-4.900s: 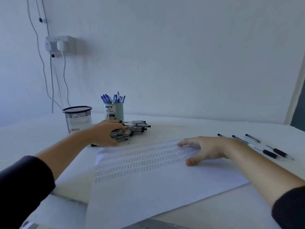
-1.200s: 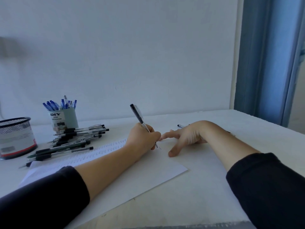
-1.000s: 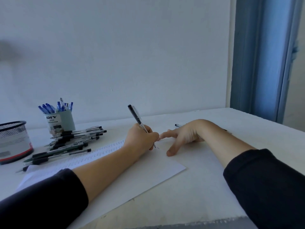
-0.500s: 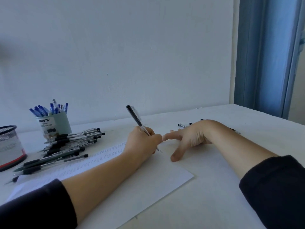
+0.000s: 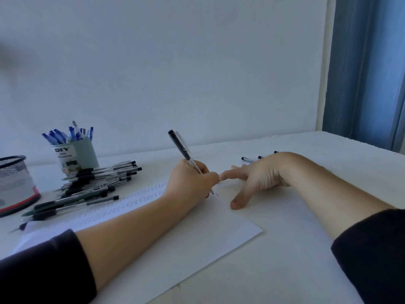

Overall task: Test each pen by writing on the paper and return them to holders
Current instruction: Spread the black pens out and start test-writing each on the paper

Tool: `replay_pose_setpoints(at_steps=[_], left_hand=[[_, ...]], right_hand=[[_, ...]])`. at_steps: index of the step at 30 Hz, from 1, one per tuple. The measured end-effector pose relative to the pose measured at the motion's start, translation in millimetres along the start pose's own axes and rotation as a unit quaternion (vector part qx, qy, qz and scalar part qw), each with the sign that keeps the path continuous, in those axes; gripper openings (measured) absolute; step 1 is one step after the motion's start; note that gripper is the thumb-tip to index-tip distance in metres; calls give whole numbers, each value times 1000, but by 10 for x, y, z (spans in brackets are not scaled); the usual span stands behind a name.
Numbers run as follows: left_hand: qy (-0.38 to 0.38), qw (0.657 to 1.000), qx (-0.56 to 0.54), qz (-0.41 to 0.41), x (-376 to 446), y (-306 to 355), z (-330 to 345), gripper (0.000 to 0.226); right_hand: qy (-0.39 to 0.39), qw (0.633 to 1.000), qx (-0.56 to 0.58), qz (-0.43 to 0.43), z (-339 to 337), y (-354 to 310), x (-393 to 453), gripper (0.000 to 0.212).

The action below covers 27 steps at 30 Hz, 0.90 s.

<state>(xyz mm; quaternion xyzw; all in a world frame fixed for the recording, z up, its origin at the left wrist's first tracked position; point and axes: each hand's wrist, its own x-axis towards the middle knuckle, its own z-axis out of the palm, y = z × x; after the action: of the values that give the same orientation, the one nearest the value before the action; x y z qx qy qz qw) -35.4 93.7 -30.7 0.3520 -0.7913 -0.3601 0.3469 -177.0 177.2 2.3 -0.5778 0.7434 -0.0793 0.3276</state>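
- Writing right now: left hand (image 5: 192, 183) grips a black click pen (image 5: 186, 153) in a writing pinch, tip down on the paper (image 5: 197, 235) close to its right edge, at the end of the top row of scribbles.
- Pen's long axis tilts up and back-left, clicker end high, tip low and toward the right hand.
- Right hand (image 5: 258, 175) lies flat with fingers spread and loose, holding nothing; the thumb presses the sheet near its right edge and the index fingertip nearly meets the left-hand knuckles.
- Key relation: both holders sit well to the left of the hands, near the table's back edge. The cup of blue pens (image 5: 75, 155) stands behind the pile of black pens (image 5: 92, 185); the mesh holder (image 5: 15, 185) is at the far left, partly cut by the frame.
- Left hand already has the pen and is on the holder side, so my call is that it makes the return reach leftward over the pile.
- A few loose pens (image 5: 247, 159) lie behind the right hand, mostly hidden.
- Surface: white table (image 5: 295, 270) against a plain white wall, blue curtain (image 5: 368, 73) at the right.
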Motion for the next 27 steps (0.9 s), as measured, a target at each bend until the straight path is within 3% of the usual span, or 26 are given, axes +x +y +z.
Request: replay_pose_setpoints(at_steps=[27], left_hand=[[11,999,52,-3,-58,52,2,22]], right_hand=[[-5,1000,-4,-5,-9,-35,1,68]])
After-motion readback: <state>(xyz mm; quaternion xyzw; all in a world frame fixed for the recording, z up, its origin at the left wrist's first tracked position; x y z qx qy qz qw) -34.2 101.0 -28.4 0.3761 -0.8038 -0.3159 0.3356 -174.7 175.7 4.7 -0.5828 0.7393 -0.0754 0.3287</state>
